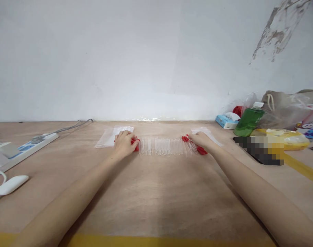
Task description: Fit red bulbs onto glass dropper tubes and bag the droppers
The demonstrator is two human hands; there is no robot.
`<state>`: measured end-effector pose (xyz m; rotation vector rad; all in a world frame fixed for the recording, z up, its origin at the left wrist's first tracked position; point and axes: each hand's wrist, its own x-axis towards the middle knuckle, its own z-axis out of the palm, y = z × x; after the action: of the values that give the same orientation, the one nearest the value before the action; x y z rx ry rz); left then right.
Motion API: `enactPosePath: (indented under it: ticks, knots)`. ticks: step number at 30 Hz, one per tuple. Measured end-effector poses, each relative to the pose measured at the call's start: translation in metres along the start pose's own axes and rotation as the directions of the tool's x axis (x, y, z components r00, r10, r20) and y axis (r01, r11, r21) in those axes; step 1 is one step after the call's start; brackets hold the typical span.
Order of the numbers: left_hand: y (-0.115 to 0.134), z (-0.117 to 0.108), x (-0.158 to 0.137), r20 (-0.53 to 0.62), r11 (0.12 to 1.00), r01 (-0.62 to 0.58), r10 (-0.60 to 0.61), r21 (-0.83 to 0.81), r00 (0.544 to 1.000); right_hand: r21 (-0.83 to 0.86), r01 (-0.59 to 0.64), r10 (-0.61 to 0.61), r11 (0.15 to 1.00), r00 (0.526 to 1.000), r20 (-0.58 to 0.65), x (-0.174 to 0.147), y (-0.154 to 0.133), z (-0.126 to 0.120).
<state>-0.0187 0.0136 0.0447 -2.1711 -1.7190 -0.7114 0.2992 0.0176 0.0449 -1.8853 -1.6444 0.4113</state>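
A row of thin, clear plastic sticks [161, 146] lies side by side across the middle of the table, their near ends uneven. At its left end, my left hand [124, 142] is closed, thumb and fingers curled over small red pieces [136, 145] whose kind I cannot make out. At the right end, my right hand [199, 138] is pinched together between more red pieces [202, 150], and what its fingertips hold is hidden. Some clear strands slant beside it. Clear plastic bags [105, 138] lie by my left hand, and another bag stack [212, 136] sits behind my right.
At left are a power strip [30, 151] with a grey cable and a white device [12, 185]. To the right stand a tissue pack [226, 121], a green bottle [249, 119], a yellow package [287, 139] and a dark, partly blurred object [249, 147]. A wall rises behind.
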Motion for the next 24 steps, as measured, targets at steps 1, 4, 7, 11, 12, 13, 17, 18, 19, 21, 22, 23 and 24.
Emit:
enactPosePath:
  ticks: [1,4,7,11,12,13,17,18,19,21,22,23,24]
  knots:
    - [-0.002,0.0,0.008,0.058,0.998,-0.014,0.01,0.058,0.998,0.021,0.042,-0.041,0.999,0.999,-0.001,-0.003,-0.002,0.002]
    - [0.0,0.007,0.026,0.202,0.98,-0.072,0.033,0.184,0.979,0.052,0.164,-0.165,0.985,0.986,0.005,-0.016,-0.011,0.014]
    - [0.006,0.018,0.033,0.208,0.973,-0.077,0.031,0.217,0.978,0.09,0.34,-0.341,0.936,0.94,0.0,-0.033,-0.017,0.029]
    - [0.008,0.031,0.031,0.158,0.977,-0.05,0.017,0.205,0.987,0.083,0.557,-0.554,0.826,0.831,-0.053,-0.055,-0.017,0.049]
    - [0.008,0.033,0.03,0.149,0.981,-0.041,0.012,0.19,0.989,0.077,0.583,-0.579,0.809,0.812,-0.073,-0.059,-0.016,0.053]
    - [0.007,0.034,0.029,0.142,0.985,-0.031,0.006,0.17,0.99,0.073,0.605,-0.599,0.793,0.796,-0.087,-0.062,-0.014,0.056]
    - [0.001,0.029,0.027,0.104,0.999,0.015,-0.02,0.048,0.994,0.079,0.673,-0.668,0.735,0.739,-0.089,-0.07,-0.01,0.064]
    - [0.0,0.027,0.026,0.092,1.0,0.024,-0.025,0.01,0.995,0.087,0.684,-0.677,0.725,0.73,-0.096,-0.071,-0.01,0.064]
    - [0.0,0.026,0.024,0.083,0.999,0.03,-0.028,-0.02,0.996,0.096,0.689,-0.68,0.718,0.724,-0.112,-0.072,-0.01,0.064]
    - [0.001,0.024,0.017,0.048,0.989,0.028,-0.021,-0.143,0.999,0.109,0.69,-0.675,0.715,0.723,-0.149,-0.073,-0.01,0.064]
    - [0.003,0.025,0.011,0.018,0.968,0.022,-0.018,-0.251,1.0,0.112,0.69,-0.673,0.715,0.723,-0.157,-0.074,-0.011,0.063]
    - [0.006,0.026,0.004,-0.014,0.924,0.016,-0.023,-0.381,1.0,0.112,0.692,-0.674,0.713,0.721,-0.16,-0.075,-0.011,0.063]
    - [0.01,0.027,-0.004,-0.038,0.852,0.011,-0.036,-0.523,0.999,0.111,0.694,-0.676,0.711,0.719,-0.16,-0.076,-0.011,0.064]
